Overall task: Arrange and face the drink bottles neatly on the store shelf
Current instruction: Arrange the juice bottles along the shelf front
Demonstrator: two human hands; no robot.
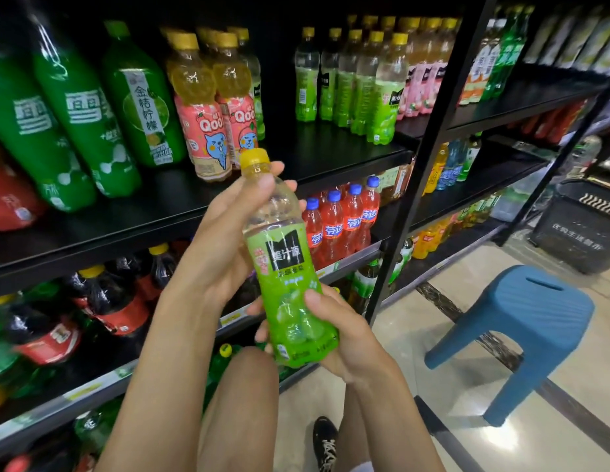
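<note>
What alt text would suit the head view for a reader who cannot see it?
Two hands hold a green bottle before a drinks shelf: the left hand at its neck, the right hand round its base. A blue stool stands at right.

We hold a green-label bottle (290, 277) upright in front of the shelf (331, 151), yellow cap up and label turned toward us. Our left hand (225, 240) wraps the clear upper part, thumb near the neck. Our right hand (348, 338) grips the base, thumb across the label. On the shelf behind stand two pink Qoo bottles (211, 131), with large green bottles (82, 117) to their left and a row of matching small bottles (365, 86) to their right. A blue stool (535, 321) stands on the floor beside us.
</note>
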